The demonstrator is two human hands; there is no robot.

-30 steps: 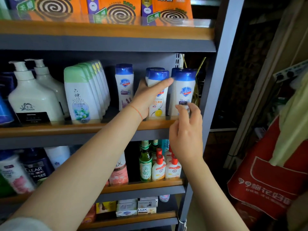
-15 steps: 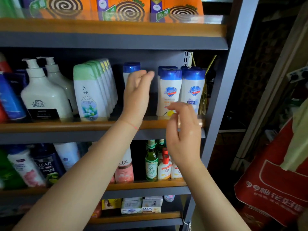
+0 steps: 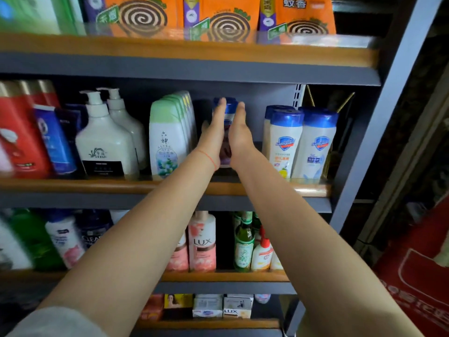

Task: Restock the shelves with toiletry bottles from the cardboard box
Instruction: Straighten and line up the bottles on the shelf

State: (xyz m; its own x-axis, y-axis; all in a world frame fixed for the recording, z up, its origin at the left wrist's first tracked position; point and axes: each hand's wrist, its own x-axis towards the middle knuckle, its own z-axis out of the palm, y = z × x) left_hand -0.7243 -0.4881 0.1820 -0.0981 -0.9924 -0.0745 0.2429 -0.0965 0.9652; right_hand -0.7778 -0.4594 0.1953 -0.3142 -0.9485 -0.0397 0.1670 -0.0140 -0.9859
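A white bottle with a blue cap [image 3: 228, 110] stands upright toward the back of the middle shelf [image 3: 267, 188]. My left hand [image 3: 213, 137] lies flat against its left side and my right hand [image 3: 240, 135] flat against its right side, fingers straight on both. Most of the bottle is hidden between my palms. To the right stand other blue-capped white bottles [image 3: 285, 142], with one more [image 3: 315, 142] at the shelf's right end. The cardboard box is out of view.
Green-capped white bottles [image 3: 167, 139] stand just left of my hands, pump bottles [image 3: 104, 142] further left. Orange mosquito-coil packs [image 3: 226, 18] fill the top shelf. Pink Lux bottles [image 3: 202, 242] and green glass bottles [image 3: 243, 242] sit below. A red bag [image 3: 418, 276] hangs at the right.
My left hand has shifted left from the right-hand bottles to the lone bottle. My right hand has risen from below the shelf edge to that bottle's other side. The camera moved closer.
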